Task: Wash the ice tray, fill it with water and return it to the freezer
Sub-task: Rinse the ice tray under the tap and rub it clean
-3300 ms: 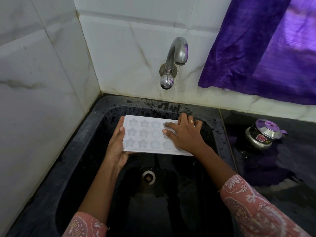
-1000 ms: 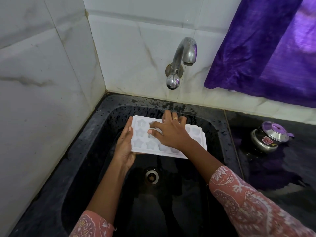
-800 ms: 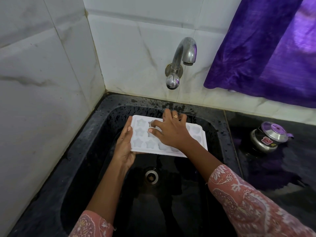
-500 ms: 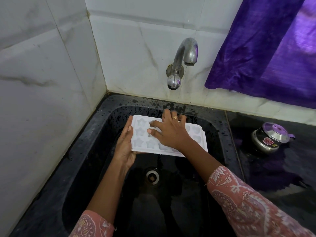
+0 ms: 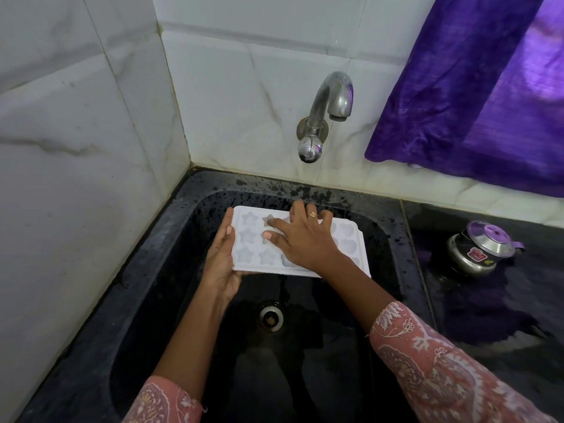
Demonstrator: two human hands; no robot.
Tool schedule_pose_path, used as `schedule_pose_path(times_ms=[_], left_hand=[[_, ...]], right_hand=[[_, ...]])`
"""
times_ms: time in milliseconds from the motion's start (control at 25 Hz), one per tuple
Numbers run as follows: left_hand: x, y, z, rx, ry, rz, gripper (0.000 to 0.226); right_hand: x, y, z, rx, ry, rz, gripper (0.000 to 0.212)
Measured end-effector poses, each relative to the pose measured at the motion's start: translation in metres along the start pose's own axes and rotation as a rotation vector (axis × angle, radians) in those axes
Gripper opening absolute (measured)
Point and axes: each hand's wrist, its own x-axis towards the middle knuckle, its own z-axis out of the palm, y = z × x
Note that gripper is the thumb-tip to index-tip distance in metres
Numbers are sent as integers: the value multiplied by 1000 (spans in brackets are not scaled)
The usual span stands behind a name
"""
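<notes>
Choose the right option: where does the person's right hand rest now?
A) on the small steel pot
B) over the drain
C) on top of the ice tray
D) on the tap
C: the right hand lies on the ice tray, its fingers in the star moulds.

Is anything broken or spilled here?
Nothing stands out. The ice tray looks whole, held level over the sink, left hand at its end, right hand on its moulds. No water runs from the tap.

White ice tray (image 5: 246, 254) with star and heart moulds, face up, about level, above the black sink (image 5: 158, 257).
</notes>
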Motion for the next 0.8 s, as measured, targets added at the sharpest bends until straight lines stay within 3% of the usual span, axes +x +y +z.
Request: schedule_pose_path(times_ms=[160, 320, 800], left_hand=[[-1, -2, -3, -26, -1, -18, 39], [0, -4, -4, -80, -41, -14, 42], [0, -3, -5, 35, 13, -2, 34]], right_hand=[[4, -11, -12, 108, 117, -4, 63], [9, -20, -13, 40, -1, -69, 48], [19, -25, -6, 15, -62, -80, 49]])
